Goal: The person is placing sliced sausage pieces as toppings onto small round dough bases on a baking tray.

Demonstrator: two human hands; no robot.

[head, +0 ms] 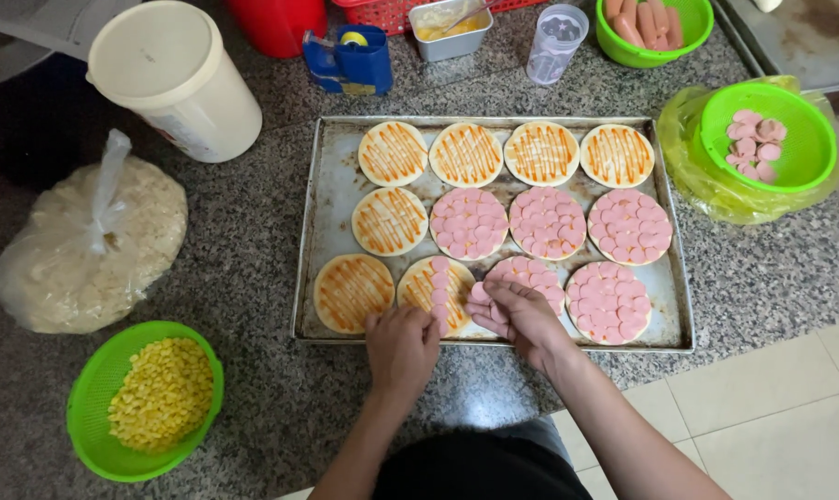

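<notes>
A metal baking tray lies on the granite counter with several small round pizza bases. Some carry only orange sauce stripes, others are covered in pink sausage slices. My left hand rests at the tray's near edge, fingers curled on the half-covered base in the front row. My right hand holds a small stack of sausage slices over the same base and the one beside it.
A green bowl of sausage slices sits to the right, a green bowl of corn at front left. A bag of grated cheese, a white lidded tub, a bowl of whole sausages and small containers ring the tray.
</notes>
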